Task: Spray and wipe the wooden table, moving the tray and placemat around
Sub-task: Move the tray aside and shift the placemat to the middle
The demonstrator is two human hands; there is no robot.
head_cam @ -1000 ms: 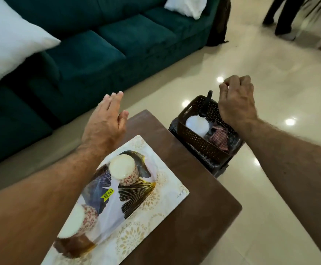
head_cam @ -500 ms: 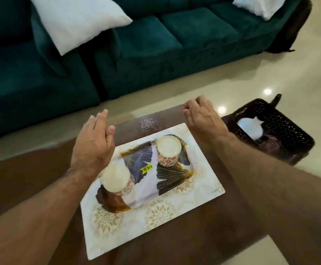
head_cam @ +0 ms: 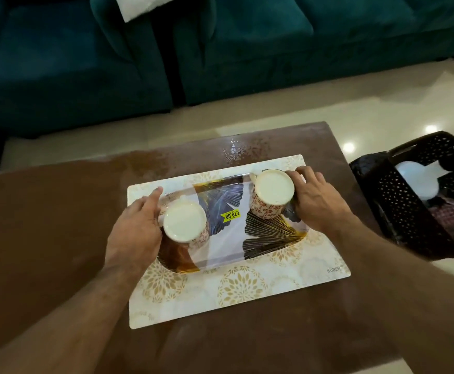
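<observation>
A patterned tray [head_cam: 228, 238] with leaf prints and a yellow price sticker lies on a white-and-gold placemat [head_cam: 242, 290] on the brown wooden table [head_cam: 45, 225]. Two upside-down floral cups stand on the tray, one at its left end [head_cam: 185, 225] and one at its right end [head_cam: 273, 194]. My left hand [head_cam: 136, 228] grips the tray's left end beside the left cup. At the right end, my right hand [head_cam: 315, 201] grips the tray next to the other cup. Wet droplets [head_cam: 244, 151] glisten on the table behind the placemat.
A dark perforated basket [head_cam: 398, 201] stands off the table's right edge, holding a white spray bottle [head_cam: 417, 182] and a checked cloth [head_cam: 448, 214]. A teal sofa [head_cam: 220, 49] runs along the far side, across a strip of pale tiled floor [head_cam: 355, 103].
Both hands have come down from hovering above the table onto the two ends of the tray. The view has swung left, centring the tray and pushing the basket to the right edge.
</observation>
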